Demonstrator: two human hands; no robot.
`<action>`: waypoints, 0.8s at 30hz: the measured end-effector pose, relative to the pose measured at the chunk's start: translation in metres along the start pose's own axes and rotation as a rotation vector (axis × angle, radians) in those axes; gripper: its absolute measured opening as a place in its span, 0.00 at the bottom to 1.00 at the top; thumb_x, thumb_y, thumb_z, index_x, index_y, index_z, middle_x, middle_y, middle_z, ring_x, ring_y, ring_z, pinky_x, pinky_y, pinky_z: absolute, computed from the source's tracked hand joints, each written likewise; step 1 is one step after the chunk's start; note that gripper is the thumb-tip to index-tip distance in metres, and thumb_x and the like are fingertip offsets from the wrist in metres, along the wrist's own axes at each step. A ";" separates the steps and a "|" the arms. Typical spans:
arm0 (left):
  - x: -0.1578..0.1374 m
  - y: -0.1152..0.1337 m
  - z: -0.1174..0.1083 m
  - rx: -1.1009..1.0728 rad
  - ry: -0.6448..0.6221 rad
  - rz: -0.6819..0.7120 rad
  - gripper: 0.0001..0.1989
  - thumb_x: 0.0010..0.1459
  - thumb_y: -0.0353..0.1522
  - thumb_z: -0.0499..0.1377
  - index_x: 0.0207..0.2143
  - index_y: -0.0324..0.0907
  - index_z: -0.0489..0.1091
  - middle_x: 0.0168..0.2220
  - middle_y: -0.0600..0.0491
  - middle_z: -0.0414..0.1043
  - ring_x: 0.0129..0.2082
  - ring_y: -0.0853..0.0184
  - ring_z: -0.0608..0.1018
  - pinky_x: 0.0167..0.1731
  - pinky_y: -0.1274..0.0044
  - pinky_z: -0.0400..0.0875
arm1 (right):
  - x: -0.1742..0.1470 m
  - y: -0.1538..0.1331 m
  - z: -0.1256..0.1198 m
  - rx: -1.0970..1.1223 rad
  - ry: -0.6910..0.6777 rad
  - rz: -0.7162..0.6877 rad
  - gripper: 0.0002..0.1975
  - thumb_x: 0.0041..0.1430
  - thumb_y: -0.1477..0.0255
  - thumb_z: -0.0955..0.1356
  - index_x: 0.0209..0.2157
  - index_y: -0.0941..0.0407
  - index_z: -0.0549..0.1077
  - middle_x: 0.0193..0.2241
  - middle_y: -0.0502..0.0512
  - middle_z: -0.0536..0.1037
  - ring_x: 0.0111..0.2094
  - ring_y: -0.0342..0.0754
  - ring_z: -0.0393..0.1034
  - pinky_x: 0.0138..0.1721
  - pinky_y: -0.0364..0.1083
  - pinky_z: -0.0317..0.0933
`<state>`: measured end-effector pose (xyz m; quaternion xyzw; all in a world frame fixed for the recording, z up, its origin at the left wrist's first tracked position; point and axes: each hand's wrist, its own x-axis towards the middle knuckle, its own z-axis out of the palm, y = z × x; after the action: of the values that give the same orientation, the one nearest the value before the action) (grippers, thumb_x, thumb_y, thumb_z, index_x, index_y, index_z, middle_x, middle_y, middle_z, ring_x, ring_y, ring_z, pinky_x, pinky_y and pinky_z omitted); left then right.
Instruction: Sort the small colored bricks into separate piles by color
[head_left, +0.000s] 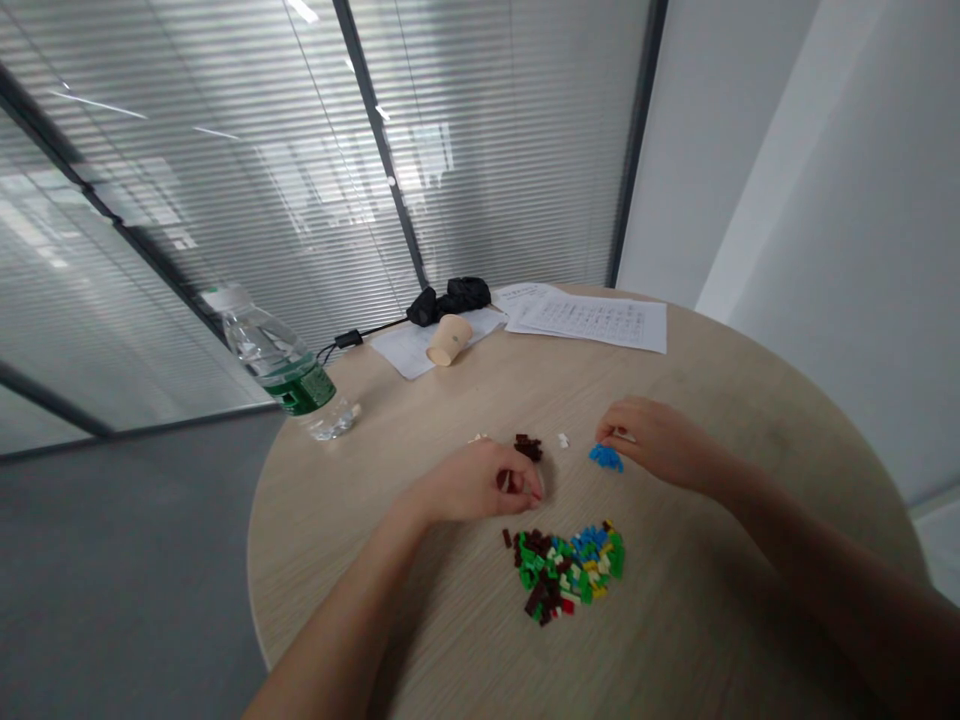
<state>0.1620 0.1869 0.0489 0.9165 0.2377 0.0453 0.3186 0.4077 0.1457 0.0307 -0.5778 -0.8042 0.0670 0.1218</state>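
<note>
On the round table lies a mixed pile of small toy building bricks [574,575], in green, brown, blue, yellow, cream and red. My left hand [487,482] is above the table just beyond this pile, thumb and forefinger closed in a pinch; whatever is at the fingertips is too small to name. Right behind it sits a small group of brown bricks [528,447]. My right hand [652,437] is over a small heap of blue bricks [606,457], its fingers pressed together at the heap's edge. What they hold, if anything, is hidden.
White bricks [564,440] lie between the brown and blue groups. A water bottle [289,375] stands at the table's left edge. Toward the back are a paper cup [449,340] on its side, a black folded umbrella [450,299] and printed sheets [592,318].
</note>
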 end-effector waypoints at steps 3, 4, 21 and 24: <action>0.000 -0.002 0.000 -0.009 -0.011 -0.005 0.05 0.51 0.30 0.58 0.31 0.41 0.74 0.23 0.58 0.70 0.22 0.74 0.70 0.25 0.82 0.62 | 0.001 0.002 0.004 -0.005 -0.011 0.010 0.12 0.56 0.77 0.60 0.28 0.58 0.74 0.31 0.56 0.76 0.36 0.49 0.68 0.38 0.45 0.58; 0.000 -0.003 0.001 -0.006 -0.017 -0.009 0.05 0.51 0.31 0.58 0.31 0.41 0.74 0.23 0.58 0.70 0.23 0.74 0.70 0.25 0.82 0.62 | 0.002 0.003 0.005 -0.004 -0.013 0.015 0.12 0.56 0.77 0.60 0.28 0.58 0.75 0.31 0.56 0.76 0.36 0.49 0.68 0.38 0.45 0.58; 0.001 -0.002 0.001 -0.003 -0.184 -0.033 0.08 0.50 0.28 0.59 0.34 0.41 0.75 0.23 0.57 0.72 0.21 0.75 0.70 0.23 0.83 0.61 | -0.005 -0.037 0.011 0.334 0.003 -0.472 0.08 0.58 0.74 0.64 0.30 0.58 0.75 0.30 0.55 0.76 0.35 0.45 0.67 0.39 0.44 0.59; 0.001 -0.002 0.000 0.007 -0.114 -0.005 0.08 0.49 0.26 0.59 0.33 0.40 0.74 0.27 0.56 0.74 0.24 0.74 0.71 0.25 0.83 0.63 | -0.007 -0.050 0.015 0.374 -0.101 -0.540 0.08 0.58 0.74 0.64 0.32 0.58 0.76 0.32 0.55 0.76 0.37 0.45 0.67 0.40 0.45 0.59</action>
<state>0.1621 0.1889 0.0472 0.9181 0.2217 -0.0086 0.3283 0.3603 0.1230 0.0279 -0.3073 -0.9071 0.2076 0.1991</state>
